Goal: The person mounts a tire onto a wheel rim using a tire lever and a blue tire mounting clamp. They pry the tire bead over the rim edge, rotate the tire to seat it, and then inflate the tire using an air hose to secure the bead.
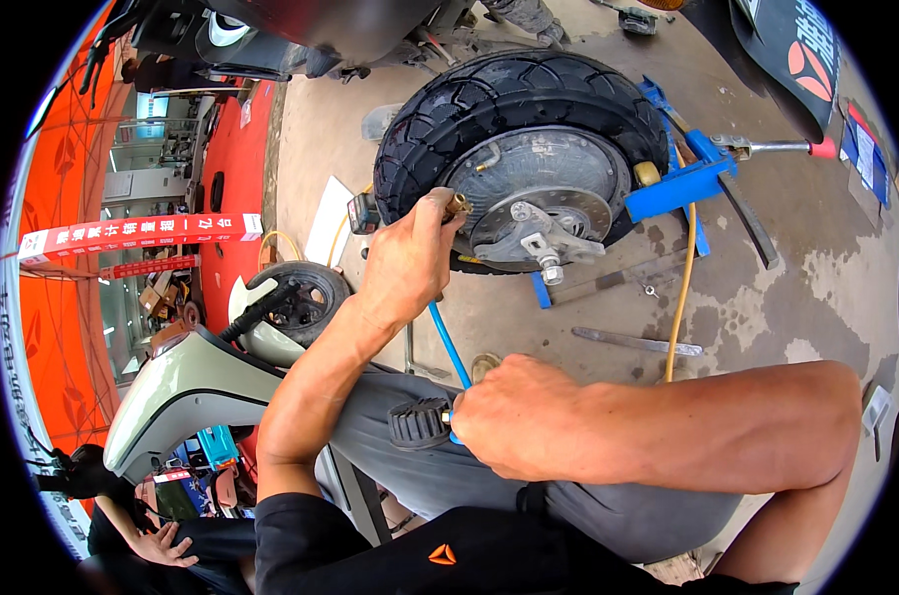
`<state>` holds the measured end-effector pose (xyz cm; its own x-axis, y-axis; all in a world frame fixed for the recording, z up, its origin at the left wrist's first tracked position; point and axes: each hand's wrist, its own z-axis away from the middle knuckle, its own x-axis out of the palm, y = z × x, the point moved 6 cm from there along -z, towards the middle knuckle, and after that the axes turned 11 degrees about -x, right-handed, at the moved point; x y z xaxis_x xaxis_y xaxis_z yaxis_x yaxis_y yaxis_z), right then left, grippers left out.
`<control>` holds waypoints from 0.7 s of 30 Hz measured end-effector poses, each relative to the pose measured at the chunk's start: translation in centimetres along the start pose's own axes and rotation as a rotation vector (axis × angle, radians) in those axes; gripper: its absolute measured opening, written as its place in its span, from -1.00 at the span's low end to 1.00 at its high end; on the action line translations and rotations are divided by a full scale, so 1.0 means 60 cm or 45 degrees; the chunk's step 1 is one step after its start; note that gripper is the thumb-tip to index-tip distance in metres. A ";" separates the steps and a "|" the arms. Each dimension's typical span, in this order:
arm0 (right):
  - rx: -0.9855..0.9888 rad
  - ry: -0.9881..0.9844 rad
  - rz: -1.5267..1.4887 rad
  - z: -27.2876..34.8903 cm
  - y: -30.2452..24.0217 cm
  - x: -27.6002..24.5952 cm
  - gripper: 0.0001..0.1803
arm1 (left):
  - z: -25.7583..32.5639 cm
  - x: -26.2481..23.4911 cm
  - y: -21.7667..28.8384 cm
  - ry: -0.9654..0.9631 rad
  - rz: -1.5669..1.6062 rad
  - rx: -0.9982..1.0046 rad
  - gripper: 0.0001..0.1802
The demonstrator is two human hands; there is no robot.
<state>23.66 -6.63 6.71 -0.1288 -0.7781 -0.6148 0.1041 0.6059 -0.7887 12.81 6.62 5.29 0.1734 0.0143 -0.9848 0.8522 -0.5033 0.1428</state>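
Observation:
My left hand pinches a brass air chuck at the near left side of a wheel. A blue hose runs from below that hand to my right hand. In my right fist is the blue handle of a tire inflator, mostly hidden by the fingers. Its round gauge in black ribbed rubber sticks out to the left. The wheel has a black treaded tire, a grey metal hub and a brake disc with an axle nut. A bent brass valve stem rises from the hub, apart from the chuck.
A blue metal stand holds the wheel's right side; a red-handled tool lies beyond. A yellow hose and a tire lever are on the floor. A pale scooter stands left; another person's hand is lower left.

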 end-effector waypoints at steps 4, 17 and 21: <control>-0.023 0.070 0.005 0.010 0.003 -0.006 -0.84 | -0.032 0.000 0.029 0.085 -0.079 0.096 -0.57; -0.204 0.221 -0.068 0.039 0.002 -0.020 -0.91 | -0.047 0.019 0.039 0.081 -0.473 0.162 -0.57; -0.244 0.215 -0.067 0.038 -0.003 -0.023 -0.91 | -0.040 0.013 0.029 0.082 -0.445 0.075 -0.55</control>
<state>26.04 -6.01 7.71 -0.2933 -0.7804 -0.5523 -0.0934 0.5983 -0.7958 15.62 7.80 4.99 -0.0908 0.2477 -0.9646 0.8358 -0.5076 -0.2091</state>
